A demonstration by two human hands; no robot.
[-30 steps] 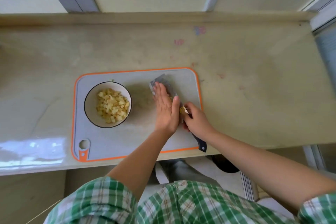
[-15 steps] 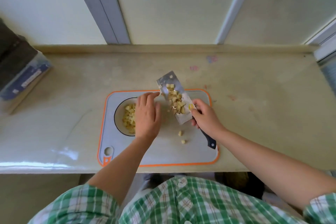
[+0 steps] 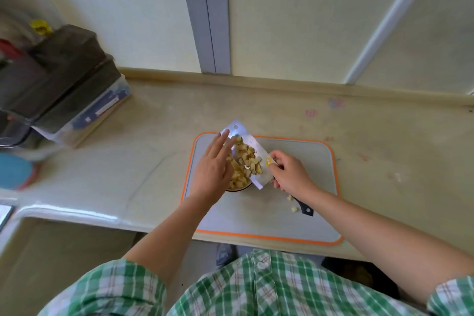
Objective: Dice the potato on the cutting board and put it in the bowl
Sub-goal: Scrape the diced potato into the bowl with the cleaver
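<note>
our right hand (image 3: 289, 174) curls round the handle of the cleaver (image 3: 258, 151), holding the blade tilted above the bowl (image 3: 239, 189) on the cutting board (image 3: 310, 182). potato dice (image 3: 246, 159) lie heaped on the blade, with more in the bowl beneath. our left hand (image 3: 213, 169) is flat, fingers straight, beside the heap. two stray pieces (image 3: 292, 203) lie on the board.
</note>
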